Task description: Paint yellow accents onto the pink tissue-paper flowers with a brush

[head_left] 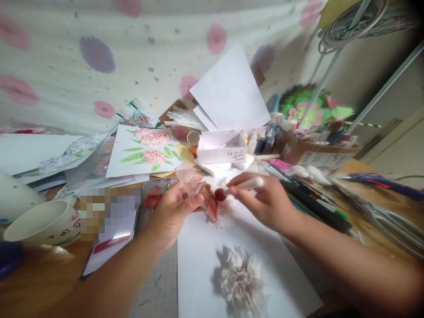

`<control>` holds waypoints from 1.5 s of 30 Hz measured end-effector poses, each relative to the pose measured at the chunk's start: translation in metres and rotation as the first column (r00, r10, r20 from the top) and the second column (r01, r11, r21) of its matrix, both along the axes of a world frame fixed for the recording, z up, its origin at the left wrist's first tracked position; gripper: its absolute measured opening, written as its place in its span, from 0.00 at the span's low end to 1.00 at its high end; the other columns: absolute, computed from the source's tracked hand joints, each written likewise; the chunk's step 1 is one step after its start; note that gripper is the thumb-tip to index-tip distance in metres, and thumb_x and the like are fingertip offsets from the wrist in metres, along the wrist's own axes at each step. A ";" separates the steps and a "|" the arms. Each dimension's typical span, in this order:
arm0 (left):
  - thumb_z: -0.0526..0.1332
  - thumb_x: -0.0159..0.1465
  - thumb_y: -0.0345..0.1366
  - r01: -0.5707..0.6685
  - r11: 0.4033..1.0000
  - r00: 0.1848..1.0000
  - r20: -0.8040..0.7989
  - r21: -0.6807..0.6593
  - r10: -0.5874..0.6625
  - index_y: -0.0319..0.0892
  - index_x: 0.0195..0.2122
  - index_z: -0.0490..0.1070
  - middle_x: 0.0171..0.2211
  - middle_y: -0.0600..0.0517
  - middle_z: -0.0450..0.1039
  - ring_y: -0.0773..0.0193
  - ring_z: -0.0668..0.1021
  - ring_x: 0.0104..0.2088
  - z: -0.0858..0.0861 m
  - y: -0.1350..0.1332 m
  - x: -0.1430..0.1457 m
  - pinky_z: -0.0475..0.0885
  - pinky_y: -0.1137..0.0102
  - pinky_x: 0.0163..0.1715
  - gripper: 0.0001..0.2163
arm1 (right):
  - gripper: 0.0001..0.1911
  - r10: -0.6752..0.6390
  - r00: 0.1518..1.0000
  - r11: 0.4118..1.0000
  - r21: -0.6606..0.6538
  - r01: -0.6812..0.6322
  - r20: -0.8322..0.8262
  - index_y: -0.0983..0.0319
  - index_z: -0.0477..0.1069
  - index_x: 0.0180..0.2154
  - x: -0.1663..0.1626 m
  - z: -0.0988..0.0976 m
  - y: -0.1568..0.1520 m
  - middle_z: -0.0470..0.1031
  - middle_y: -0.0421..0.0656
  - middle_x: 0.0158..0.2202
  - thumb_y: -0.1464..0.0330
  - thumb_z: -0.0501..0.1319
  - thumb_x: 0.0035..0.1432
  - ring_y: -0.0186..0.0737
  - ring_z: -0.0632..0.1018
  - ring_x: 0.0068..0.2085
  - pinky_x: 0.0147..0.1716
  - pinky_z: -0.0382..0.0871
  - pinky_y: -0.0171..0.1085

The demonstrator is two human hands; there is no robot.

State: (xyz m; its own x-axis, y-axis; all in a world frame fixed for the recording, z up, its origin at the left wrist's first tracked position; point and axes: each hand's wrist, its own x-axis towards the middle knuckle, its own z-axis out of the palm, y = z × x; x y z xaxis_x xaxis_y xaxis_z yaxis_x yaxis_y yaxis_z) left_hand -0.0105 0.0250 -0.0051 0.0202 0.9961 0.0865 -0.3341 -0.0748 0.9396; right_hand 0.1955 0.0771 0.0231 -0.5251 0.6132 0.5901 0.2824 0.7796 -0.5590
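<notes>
My left hand [177, 210] is closed around a small makeup palette [209, 205] with reddish-brown pans, its clear lid [188, 176] tilted up. In my right hand [265, 201] is a makeup brush [250, 184] with a white handle, pinched between the fingers. The dark red bristle head points left and is right beside the pans; whether it touches them I cannot tell. Below both hands a pale ruffled flower [240, 278] lies on a white sheet of paper [198, 274]. Another pale, blurred ruffled piece shows behind the palette, partly hidden.
A phone [114, 240] and a paper bowl [39, 223] are at left. Flower drawings [149, 150] and a white box [221, 148] stand at the back. Pens [318, 207], scissors [384, 221] and a cardboard box [326, 154] of supplies are on the right.
</notes>
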 end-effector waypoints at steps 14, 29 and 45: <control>0.75 0.53 0.44 0.037 0.999 0.999 -0.015 -0.023 -0.037 0.46 0.49 0.76 0.44 0.47 0.80 0.53 0.82 0.42 -0.003 -0.001 0.001 0.79 0.66 0.37 0.23 | 0.11 0.004 1.000 1.000 0.024 -0.004 -0.001 0.61 0.78 0.33 0.006 0.001 -0.002 0.83 0.45 0.30 0.65 0.60 0.65 0.36 0.81 0.28 0.27 0.72 0.33; 0.76 0.51 0.46 -0.196 0.980 0.980 -0.035 -0.023 0.195 0.42 0.51 0.75 0.49 0.44 0.79 0.51 0.80 0.45 0.000 0.007 -0.004 0.74 0.63 0.40 0.27 | 0.07 -0.117 0.993 0.991 -0.064 0.116 -0.025 0.60 0.66 0.34 -0.015 0.026 0.021 0.76 0.41 0.26 0.64 0.59 0.64 0.36 0.74 0.27 0.26 0.65 0.34; 0.73 0.55 0.48 -0.234 0.967 0.972 -0.024 -0.103 0.233 0.43 0.52 0.74 0.45 0.46 0.81 0.56 0.81 0.42 -0.005 0.015 -0.018 0.75 0.62 0.43 0.26 | 0.09 -0.032 0.993 0.988 -0.146 0.048 0.111 0.60 0.65 0.29 -0.057 0.016 0.048 0.75 0.39 0.25 0.69 0.60 0.62 0.35 0.73 0.27 0.29 0.62 0.34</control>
